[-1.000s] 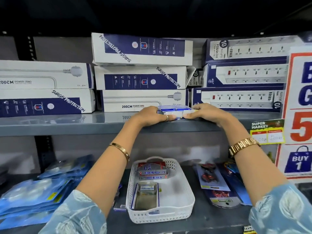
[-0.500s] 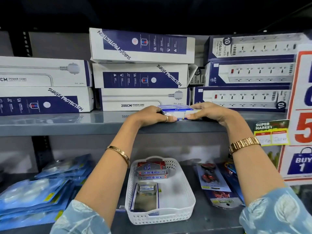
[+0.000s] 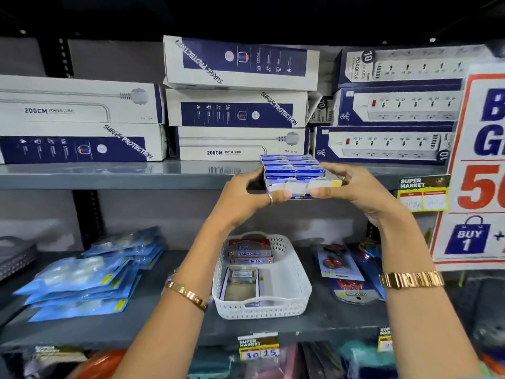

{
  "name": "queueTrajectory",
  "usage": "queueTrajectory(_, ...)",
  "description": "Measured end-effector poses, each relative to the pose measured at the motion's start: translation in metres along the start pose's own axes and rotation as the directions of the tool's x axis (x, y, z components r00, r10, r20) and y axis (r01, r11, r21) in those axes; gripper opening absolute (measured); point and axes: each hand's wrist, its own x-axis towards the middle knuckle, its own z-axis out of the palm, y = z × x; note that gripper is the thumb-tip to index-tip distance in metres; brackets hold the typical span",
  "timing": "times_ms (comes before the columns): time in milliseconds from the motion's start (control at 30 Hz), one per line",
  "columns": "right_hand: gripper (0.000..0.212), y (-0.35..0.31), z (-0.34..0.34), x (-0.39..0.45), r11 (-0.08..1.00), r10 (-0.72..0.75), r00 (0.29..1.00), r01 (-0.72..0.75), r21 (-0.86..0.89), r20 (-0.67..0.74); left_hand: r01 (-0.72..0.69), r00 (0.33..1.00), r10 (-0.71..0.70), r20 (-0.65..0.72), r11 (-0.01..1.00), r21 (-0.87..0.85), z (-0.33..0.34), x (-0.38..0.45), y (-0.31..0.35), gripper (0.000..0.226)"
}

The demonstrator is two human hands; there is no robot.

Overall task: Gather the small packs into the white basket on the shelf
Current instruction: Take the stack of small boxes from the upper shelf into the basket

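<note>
- I see a stack of small packs (image 3: 293, 173), blue and white, held in the air directly above the white basket (image 3: 262, 280), level with the front lip of the upper shelf (image 3: 109, 175).
- My left hand (image 3: 246, 195) is clamped on the stack's left end and my right hand (image 3: 347, 187) on its right end, thumbs pressing the front edge; both hands are closed on the stack from opposite sides.
- The basket sits on the lower shelf (image 3: 169, 321), well below the stack. Inside it I see boxed packs (image 3: 250, 253) stacked at the far end and a flat card pack (image 3: 240, 283) lying nearer the front, so part of the gathering looks done.
- I judge this batch is lifted but not yet delivered: it has to come down into the free right side of the basket.
- Left of the basket lie blue blister packs (image 3: 82, 280), right of it carded items (image 3: 338, 263); I cannot tell whether those count as remaining work.
</note>
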Motion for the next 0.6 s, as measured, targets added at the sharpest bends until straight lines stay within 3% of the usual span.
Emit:
queueTrajectory(133,0.046,0.0,0.004,-0.028,0.996,-0.06,0.998,0.06,0.07,-0.007,-0.023,0.995,0.025,-0.097,1.0,0.021,0.011,-0.027,0.002,0.073)
queueTrajectory(267,0.046,0.005,0.005,-0.048,0.991,-0.033,0.999,0.029,0.129,0.028,-0.067,0.99,0.066,-0.126,0.998,-0.007,0.019,-0.049,0.0,0.05)
queueTrajectory(367,0.049,0.018,0.011,-0.056,0.987,0.025,0.994,-0.041,0.153,0.104,-0.033,0.997,0.028,-0.079,0.997,-0.068,0.027,-0.059,-0.014,0.049)
queueTrajectory(600,0.049,0.08,0.03,-0.05,0.975,0.174,0.978,-0.188,0.12,0.118,0.152,0.988,-0.149,0.043,0.985,-0.085,0.044,-0.059,-0.07,0.057)
